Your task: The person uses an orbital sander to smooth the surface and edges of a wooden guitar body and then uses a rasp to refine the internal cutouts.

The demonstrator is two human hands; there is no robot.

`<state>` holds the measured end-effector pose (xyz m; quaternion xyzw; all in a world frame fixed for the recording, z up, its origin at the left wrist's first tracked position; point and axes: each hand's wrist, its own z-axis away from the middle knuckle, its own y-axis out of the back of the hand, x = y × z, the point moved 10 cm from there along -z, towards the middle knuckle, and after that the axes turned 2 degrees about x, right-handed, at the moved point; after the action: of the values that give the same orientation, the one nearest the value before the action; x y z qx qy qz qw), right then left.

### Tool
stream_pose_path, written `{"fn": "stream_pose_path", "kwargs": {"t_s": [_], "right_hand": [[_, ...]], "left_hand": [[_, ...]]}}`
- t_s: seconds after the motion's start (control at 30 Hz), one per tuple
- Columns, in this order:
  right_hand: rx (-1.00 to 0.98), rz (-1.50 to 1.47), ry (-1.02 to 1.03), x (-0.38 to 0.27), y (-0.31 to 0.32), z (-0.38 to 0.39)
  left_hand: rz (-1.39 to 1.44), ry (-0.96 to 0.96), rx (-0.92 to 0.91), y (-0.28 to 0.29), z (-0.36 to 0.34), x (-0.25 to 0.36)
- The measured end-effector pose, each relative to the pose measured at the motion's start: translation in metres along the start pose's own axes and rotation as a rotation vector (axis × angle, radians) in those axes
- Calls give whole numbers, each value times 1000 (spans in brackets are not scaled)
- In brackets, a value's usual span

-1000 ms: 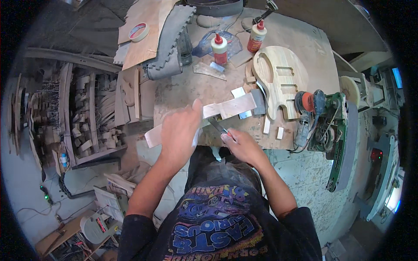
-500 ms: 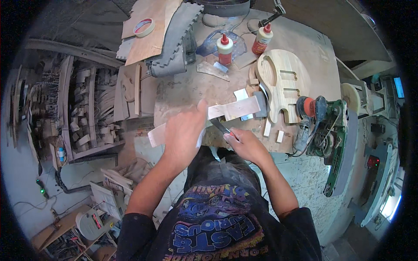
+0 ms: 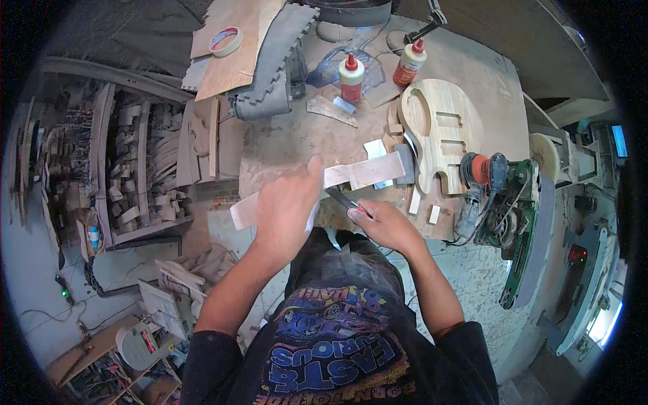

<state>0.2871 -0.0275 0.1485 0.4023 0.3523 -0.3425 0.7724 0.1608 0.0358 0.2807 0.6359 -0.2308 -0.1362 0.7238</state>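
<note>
My left hand [image 3: 287,209] is closed over a long, pale piece of wood [image 3: 376,170] held above the table's near edge; one end sticks out left of the fist. Its right part is broader, with a stepped lower edge. My right hand [image 3: 383,226] grips a dark, narrow blade-like tool [image 3: 343,198] with a red part by the fingers. The tool's far end meets or nearly meets the wood's lower edge beside my left hand; exact contact is unclear. Beyond the wood's right end lies an electric guitar body [image 3: 464,101] with cut-out cavities.
Two glue bottles [image 3: 351,86] with red caps stand on the worktable [image 3: 283,145]. An orange-and-grey sander [image 3: 479,167] sits beside a green belt machine [image 3: 520,236] at right. A tape roll [image 3: 234,46] rests on boards at far left. Wood offcuts fill a shelf [image 3: 143,155].
Both hands keep their grips and nearly the same places. The tool's tip shifts very slightly against the wood, and the whole view moves a little.
</note>
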Motion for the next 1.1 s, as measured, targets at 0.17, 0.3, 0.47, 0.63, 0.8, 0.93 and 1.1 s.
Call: {"fn": "stream_pose_path", "kwargs": {"t_s": [0.17, 0.3, 0.47, 0.63, 0.8, 0.93, 1.1], "right_hand": [[-30, -1, -24, 2, -2, -1], [-24, 9, -25, 1, -1, -2], [-5, 3, 14, 3, 0, -4], [-79, -15, -23, 2, -1, -5], [-118, 8, 38, 14, -6, -13], [-129, 25, 33, 15, -8, -14], [-135, -35, 5, 10, -11, -12]], "left_hand": [[-5, 8, -18, -2, 0, -1], [4, 5, -1, -3, 0, -2], [-3, 12, -17, -3, -1, -2], [-7, 33, -43, -4, 0, -2], [10, 16, -9, -1, 2, 2], [17, 1, 17, 0, 2, 3], [3, -4, 24, -2, 2, 1]]}}
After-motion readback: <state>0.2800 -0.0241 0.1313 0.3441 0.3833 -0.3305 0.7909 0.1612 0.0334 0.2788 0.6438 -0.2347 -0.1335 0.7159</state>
